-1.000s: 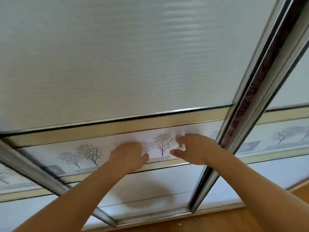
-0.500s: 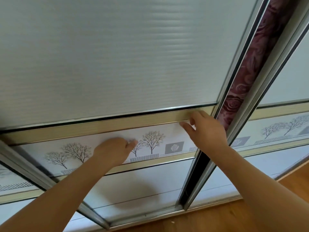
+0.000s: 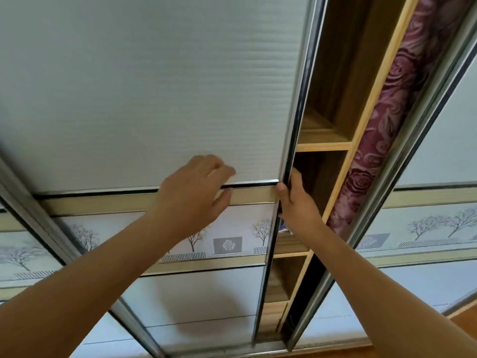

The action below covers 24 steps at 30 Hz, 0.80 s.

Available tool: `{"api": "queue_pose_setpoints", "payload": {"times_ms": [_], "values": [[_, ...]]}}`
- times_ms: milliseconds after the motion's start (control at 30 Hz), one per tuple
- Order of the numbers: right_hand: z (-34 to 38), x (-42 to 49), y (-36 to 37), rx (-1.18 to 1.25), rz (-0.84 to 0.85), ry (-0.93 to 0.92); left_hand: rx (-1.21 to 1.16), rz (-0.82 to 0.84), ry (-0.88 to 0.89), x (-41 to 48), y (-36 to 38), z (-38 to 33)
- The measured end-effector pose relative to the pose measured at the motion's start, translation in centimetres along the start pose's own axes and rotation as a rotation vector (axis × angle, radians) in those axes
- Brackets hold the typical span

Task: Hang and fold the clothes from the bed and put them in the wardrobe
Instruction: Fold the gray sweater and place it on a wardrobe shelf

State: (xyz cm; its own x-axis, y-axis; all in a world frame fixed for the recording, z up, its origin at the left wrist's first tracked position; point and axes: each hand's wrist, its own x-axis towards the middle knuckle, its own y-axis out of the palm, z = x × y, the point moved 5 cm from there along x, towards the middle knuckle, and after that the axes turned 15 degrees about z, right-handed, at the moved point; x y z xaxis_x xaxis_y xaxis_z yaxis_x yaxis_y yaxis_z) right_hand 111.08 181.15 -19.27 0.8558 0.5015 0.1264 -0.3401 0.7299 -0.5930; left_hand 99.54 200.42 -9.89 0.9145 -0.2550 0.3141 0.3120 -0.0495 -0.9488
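The fingers of the right grip (image 3: 296, 202) are hidden behind the metal edge (image 3: 296, 112) of the middle sliding door (image 3: 154, 86); only the thumb is seen, laid on the front of that edge, so the edge is pinched between thumb and hidden fingers. The left grip (image 3: 192, 200) is released: its fingers are spread and laid flat on the door panel, just beside the right grip, at the beige crossbar (image 3: 103, 202). Both forearms are cut off by the lower border. The wardrobe (image 3: 343, 73) is cut off above and at both sides, and what lies in its dark lower part cannot be made out.

Two grips are counted, and three door panels: the one held, one (image 3: 438, 228) well beyond the right grip, and one (image 3: 15, 254) well beyond the left grip. Three wooden shelf boards (image 3: 322, 146) are seen in the gap, one above the right grip and two below it. One rose-patterned purple fabric (image 3: 382, 130) hangs past the gap, on the far side of the right grip; whether it is a garment or a curtain cannot be told.

The held door's long axis runs upright, leaning rightwards towards the top in this view, and its open edge faces the right grip. A strip of wooden floor (image 3: 464, 321) is seen below the right forearm
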Motion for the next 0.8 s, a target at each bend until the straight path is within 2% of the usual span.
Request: {"api": "queue_pose_setpoints", "payload": {"times_ms": [67, 167, 267, 367, 567, 800], "values": [[0.6, 0.4, 1.1, 0.062, 0.055, -0.031, 0.08, -0.171, 0.065, 1.8, -2.6, -0.7], [1.7, 1.0, 3.0, 0.085, 0.12, -0.059, 0.24, -0.274, 0.095, 4.8, -5.1, -1.2], [3.1, 1.7, 4.6, 0.094, 0.162, -0.083, 0.425, -0.333, 0.137, 7.3, -6.9, -1.4], [4.3, 2.6, 6.2, 0.098, 0.199, -0.123, 0.581, -0.339, 0.052, 8.4, -7.7, 0.2], [6.2, 4.2, 9.8, 0.07, 0.242, -0.19, 0.548, -0.401, 0.007, 6.5, -7.3, 4.4], [9.1, 5.8, 14.3, 0.007, 0.334, -0.217, 0.591, -0.368, -0.04, 3.5, -7.9, 9.0]]}}
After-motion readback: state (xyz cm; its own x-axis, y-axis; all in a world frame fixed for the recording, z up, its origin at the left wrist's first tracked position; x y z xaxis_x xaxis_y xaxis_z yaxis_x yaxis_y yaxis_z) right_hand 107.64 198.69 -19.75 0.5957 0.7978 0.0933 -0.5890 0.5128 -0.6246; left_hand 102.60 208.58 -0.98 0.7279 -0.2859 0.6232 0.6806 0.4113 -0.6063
